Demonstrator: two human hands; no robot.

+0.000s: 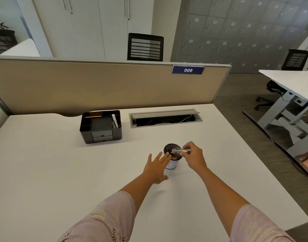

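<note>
A small round cup (172, 164) with a dark rim and a white labelled side stands on the white desk (62, 172). My right hand (193, 157) pinches a small clear packet (180, 151) over the cup's mouth. My left hand (156, 167) reaches in from the left with straight, spread fingers, and its fingertips touch the cup's left rim. What lies inside the cup is too dark to tell.
A black desk organiser (100, 126) with a pencil and a white pen stands at the back left. An open cable tray (165, 117) is set into the desk behind the cup. A beige partition (106, 84) closes the far side. Another desk (289, 84) stands to the right.
</note>
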